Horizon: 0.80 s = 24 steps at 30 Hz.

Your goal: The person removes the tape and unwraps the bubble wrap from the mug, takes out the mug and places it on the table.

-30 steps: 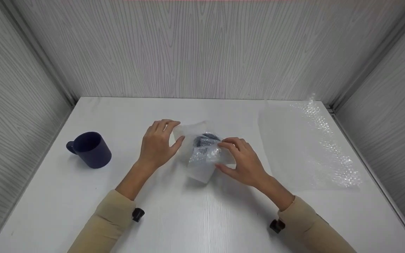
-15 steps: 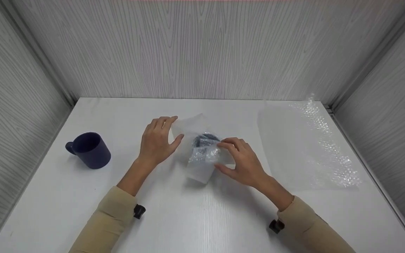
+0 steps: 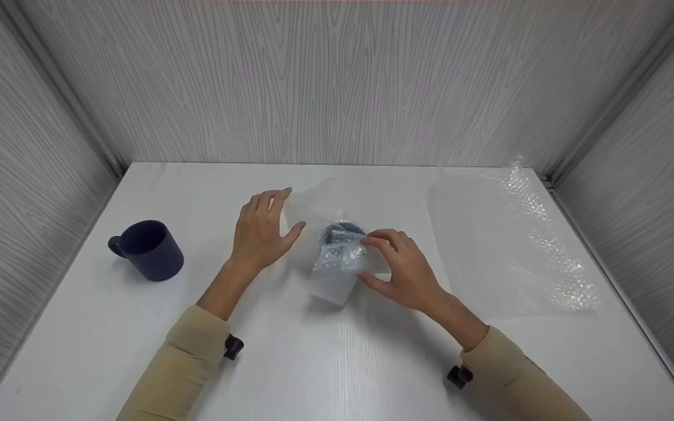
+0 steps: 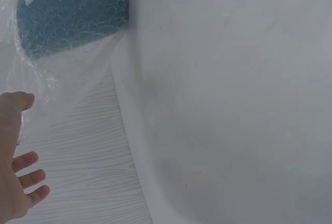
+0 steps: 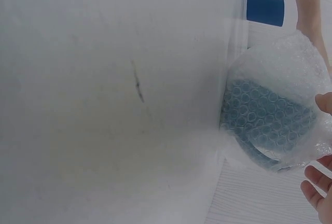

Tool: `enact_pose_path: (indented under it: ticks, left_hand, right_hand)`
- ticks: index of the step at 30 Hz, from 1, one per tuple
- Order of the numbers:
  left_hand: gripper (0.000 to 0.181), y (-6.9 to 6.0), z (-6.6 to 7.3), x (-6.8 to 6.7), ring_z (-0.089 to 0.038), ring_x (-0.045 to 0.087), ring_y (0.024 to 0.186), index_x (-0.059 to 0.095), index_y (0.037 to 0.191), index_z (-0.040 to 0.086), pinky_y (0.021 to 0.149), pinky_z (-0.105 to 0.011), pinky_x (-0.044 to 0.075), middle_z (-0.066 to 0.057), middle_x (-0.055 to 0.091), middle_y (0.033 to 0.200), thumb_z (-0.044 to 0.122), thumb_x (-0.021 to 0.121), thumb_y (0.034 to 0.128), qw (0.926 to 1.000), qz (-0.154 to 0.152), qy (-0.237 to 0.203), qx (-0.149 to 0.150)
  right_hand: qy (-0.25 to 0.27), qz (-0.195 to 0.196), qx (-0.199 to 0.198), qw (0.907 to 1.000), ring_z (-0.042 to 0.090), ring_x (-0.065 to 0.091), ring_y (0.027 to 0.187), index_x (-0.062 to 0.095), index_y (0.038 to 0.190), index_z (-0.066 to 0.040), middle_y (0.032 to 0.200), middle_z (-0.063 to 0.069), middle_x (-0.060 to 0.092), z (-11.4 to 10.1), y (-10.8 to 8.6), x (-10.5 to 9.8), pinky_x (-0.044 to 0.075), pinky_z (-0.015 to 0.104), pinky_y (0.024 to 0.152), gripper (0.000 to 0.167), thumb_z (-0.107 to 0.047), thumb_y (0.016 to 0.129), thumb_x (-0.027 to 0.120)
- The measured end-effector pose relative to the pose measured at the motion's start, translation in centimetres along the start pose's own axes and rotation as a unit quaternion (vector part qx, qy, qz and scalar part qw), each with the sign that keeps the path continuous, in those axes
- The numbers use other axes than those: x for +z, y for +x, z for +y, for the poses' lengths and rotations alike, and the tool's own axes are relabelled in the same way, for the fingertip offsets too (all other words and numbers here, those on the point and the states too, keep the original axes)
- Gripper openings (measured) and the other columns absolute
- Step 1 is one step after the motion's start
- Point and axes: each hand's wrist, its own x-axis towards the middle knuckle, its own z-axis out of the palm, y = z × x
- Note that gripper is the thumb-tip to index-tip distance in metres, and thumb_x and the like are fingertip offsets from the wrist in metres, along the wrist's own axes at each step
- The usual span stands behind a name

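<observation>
A blue mug in bubble wrap [image 3: 336, 257] stands mid-table, its rim showing through the folded plastic; the right wrist view shows the handle side of this wrapped mug [image 5: 267, 112]. My right hand [image 3: 408, 272] holds the folded wrap at the mug's right side, thumb low and fingers near the rim. To the left, my left hand [image 3: 260, 234] has its thumb and fingers spread beside a raised loose flap [image 3: 313, 202]. In the left wrist view the thumb of this left hand [image 4: 13, 167] is at the plastic's edge; whether it touches is unclear.
An unwrapped dark blue mug [image 3: 158, 254] stands at the left with its handle pointing left. Another sheet of bubble wrap [image 3: 489, 251] lies flat on the right side of the white table [image 3: 290, 362]. Grey wood-patterned panels [image 3: 325, 82] border the back and sides.
My left hand has shifted slightly away from me and left. The loose flap has spread and risen toward the back. My right hand and the wrapped mug have barely moved.
</observation>
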Motion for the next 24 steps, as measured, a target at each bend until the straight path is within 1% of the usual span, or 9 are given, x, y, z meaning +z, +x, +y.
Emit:
enact_pose_path:
  ticks: [6, 12, 17, 24]
  left_hand:
    - [0.076, 0.3, -0.2, 0.0, -0.042, 0.055, 0.14, 0.046, 0.157, 0.008, 0.115, -0.059, 0.049, -0.022, 0.057, 0.151, 0.044, 0.074, 0.0962, 0.999, -0.044, 0.007, -0.011]
    - [0.084, 0.6, -0.5, 0.3, -0.044, 0.051, 0.144, 0.038, 0.162, 0.009, 0.117, -0.06, 0.047, -0.024, 0.052, 0.156, 0.048, 0.072, 0.0963, 0.9979, -0.06, 0.017, -0.016]
    - [0.087, 0.8, -0.7, 0.6, -0.045, 0.048, 0.147, 0.033, 0.165, 0.01, 0.118, -0.06, 0.046, -0.024, 0.049, 0.158, 0.052, 0.069, 0.0976, 0.9964, -0.077, 0.025, -0.022]
    - [0.088, 1.1, -0.9, 0.8, -0.046, 0.044, 0.151, 0.029, 0.167, 0.011, 0.12, -0.06, 0.044, -0.025, 0.045, 0.161, 0.055, 0.066, 0.099, 0.9935, -0.106, 0.029, -0.03]
  right_hand:
    - [0.001, 0.002, -0.001, 1.0, 0.027, 0.063, 0.113, 0.063, 0.134, -0.012, 0.131, 0.007, 0.064, 0.0, 0.0, 0.0, 0.054, 0.04, 0.087, 0.054, -0.035, 0.09, 0.085]
    - [0.001, -0.002, 0.006, 1.0, 0.027, 0.063, 0.116, 0.063, 0.134, -0.013, 0.131, 0.006, 0.064, 0.0, -0.1, 0.1, 0.055, 0.041, 0.088, 0.054, -0.035, 0.09, 0.085]
    - [0.004, -0.006, 0.01, 0.9999, 0.027, 0.063, 0.115, 0.063, 0.134, -0.013, 0.131, 0.007, 0.064, 0.0, 0.0, 0.0, 0.056, 0.041, 0.088, 0.055, -0.035, 0.089, 0.085]
    - [0.0, 0.001, -0.001, 1.0, 0.028, 0.063, 0.113, 0.063, 0.133, -0.012, 0.13, 0.008, 0.064, -0.1, 0.1, 0.0, 0.055, 0.04, 0.087, 0.057, -0.033, 0.087, 0.088]
